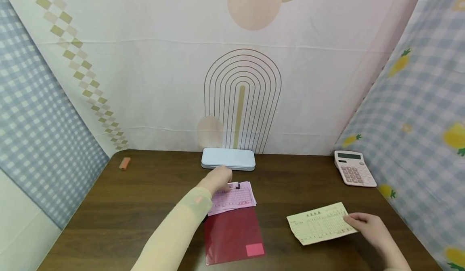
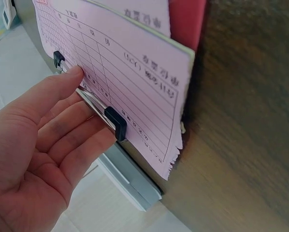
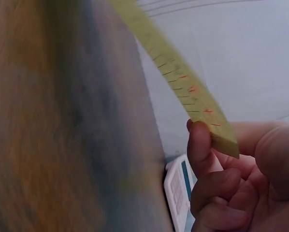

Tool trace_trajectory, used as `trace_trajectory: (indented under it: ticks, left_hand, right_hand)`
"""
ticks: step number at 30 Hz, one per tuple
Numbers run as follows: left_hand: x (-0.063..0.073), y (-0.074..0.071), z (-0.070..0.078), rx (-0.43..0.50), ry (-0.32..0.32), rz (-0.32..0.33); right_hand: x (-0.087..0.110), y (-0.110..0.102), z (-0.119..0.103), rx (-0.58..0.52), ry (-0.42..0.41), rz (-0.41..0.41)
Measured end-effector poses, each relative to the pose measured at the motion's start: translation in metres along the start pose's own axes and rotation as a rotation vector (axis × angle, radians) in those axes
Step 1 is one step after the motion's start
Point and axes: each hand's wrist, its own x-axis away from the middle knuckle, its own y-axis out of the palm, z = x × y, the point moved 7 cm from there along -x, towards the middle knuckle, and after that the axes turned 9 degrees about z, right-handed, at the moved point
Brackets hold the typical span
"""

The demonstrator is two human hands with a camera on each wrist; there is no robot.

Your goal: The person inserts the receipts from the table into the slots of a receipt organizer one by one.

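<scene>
A dark red clipboard (image 1: 232,232) lies on the table, with pink printed forms (image 1: 237,197) at its top end. My left hand (image 1: 218,179) is at that end; in the left wrist view its thumb (image 2: 69,82) presses on the metal clip (image 2: 93,102) with black ends, and the other fingers curl beneath. The forms' lower edge is torn in that view. My right hand (image 1: 370,226) pinches a yellow printed form (image 1: 319,224) by its right end, to the right of the clipboard. Between thumb and index finger, the yellow form (image 3: 183,82) appears nearly edge-on in the right wrist view.
Behind the clipboard, a pale blue flat case (image 1: 228,158) stands against the patterned backdrop. A white calculator (image 1: 354,169) sits at the back right, near the checked cloth. At the back left lies a small orange-brown block (image 1: 124,163). Dark wooden tabletop (image 1: 145,206) extends to the left.
</scene>
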Motion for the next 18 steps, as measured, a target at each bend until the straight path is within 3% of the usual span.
trace_trajectory:
  ticks: [7,18]
  left_hand:
    - [-0.001,0.001,-0.002,-0.008,-0.006,0.007]
    - [-0.001,0.001,-0.001,-0.023,-0.004,0.003]
  right_hand:
    - [0.001,0.008,-0.016,-0.117,0.048,-0.033]
    - [0.003,0.035,-0.043,-0.201,0.021,-0.028]
